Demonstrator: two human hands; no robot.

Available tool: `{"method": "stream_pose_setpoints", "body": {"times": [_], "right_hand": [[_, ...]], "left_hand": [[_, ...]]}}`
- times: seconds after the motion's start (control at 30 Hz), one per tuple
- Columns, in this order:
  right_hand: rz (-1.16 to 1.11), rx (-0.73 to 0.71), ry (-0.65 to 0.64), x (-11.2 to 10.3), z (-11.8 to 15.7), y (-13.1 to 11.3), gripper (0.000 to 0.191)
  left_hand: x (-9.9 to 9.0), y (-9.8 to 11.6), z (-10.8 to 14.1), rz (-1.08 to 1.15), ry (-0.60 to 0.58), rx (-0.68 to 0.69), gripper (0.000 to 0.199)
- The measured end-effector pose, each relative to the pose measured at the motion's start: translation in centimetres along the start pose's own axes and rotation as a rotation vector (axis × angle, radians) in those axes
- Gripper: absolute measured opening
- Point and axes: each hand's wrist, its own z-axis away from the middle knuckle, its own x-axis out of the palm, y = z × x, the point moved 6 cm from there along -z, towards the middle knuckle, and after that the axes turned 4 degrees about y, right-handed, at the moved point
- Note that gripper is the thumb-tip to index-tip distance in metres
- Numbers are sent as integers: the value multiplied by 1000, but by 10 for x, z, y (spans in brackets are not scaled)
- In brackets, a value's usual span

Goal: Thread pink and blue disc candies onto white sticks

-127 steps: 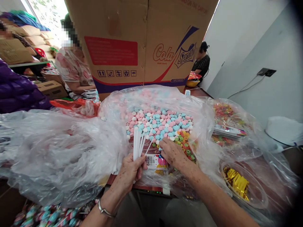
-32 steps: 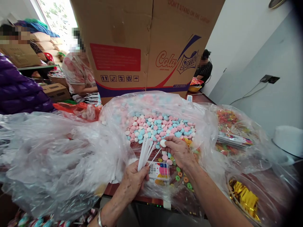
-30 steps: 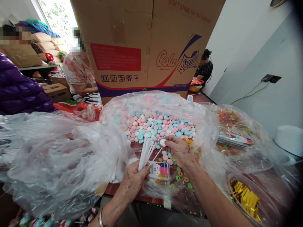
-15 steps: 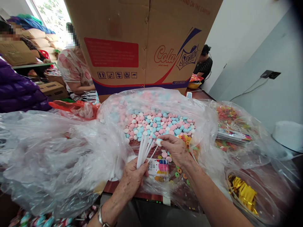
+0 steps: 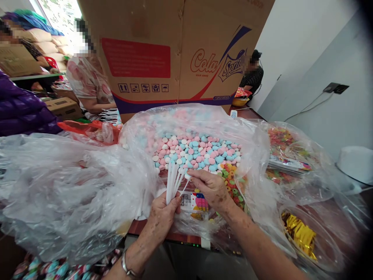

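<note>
Gripping a fan of white sticks [image 5: 172, 179] low down, the left hand [image 5: 162, 214] had best hold firm while the right hand [image 5: 210, 190] pinches a pale candy [image 5: 187, 176] at one stick's tip; straight, gentle pressure looks wisest. Beyond, loose candies [image 5: 192, 149] lie amid clear plastic [image 5: 255, 155] on the surface [image 5: 186, 237].

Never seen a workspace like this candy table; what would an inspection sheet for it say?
Surface: brown tabletop, partly under clear plastic.
Job's things: white sticks, white candy, pastel candies, ring candies.
Clutter: crumpled plastic left; gold strips right.
Grippers: bare hands; left hand holds white sticks, right hand pinches white candy.
Cables: cord from wall socket, right.
Surroundings: printed carton behind pastel candies; person in floral top, left.
</note>
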Motion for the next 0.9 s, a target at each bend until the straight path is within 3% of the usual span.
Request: {"method": "stream_pose_setpoints", "body": {"times": [0.13,0.23,0.33,0.4,0.43,0.53,0.63,0.9], "right_hand": [[155,-147,-141,20,15,-12,32],[204,-132,-288,25,23,-10,33],[204,10,-225,0,14,-1,33],[355,50,-164,-19,3,5,31],[480,23,-197,-21,-2,7,28],[839,-176,-530,-2,-5,14,18],[939,-299,-739,19,2,24,18],[902,-408,-664,20,3,29,13]], "left_hand": [[-1,-1,-2,33,-22,10,25],[0,-1,-2,77,-43,-12,26],[1,1,1,138,-43,-46,31],[1,5,3,182,-39,-35,33],[1,6,4,195,-39,-24,33],[-1,7,6,199,-38,-11,33],[-6,2,8,187,-41,-22,32],[-12,0,11,174,-29,-35,33]]}}
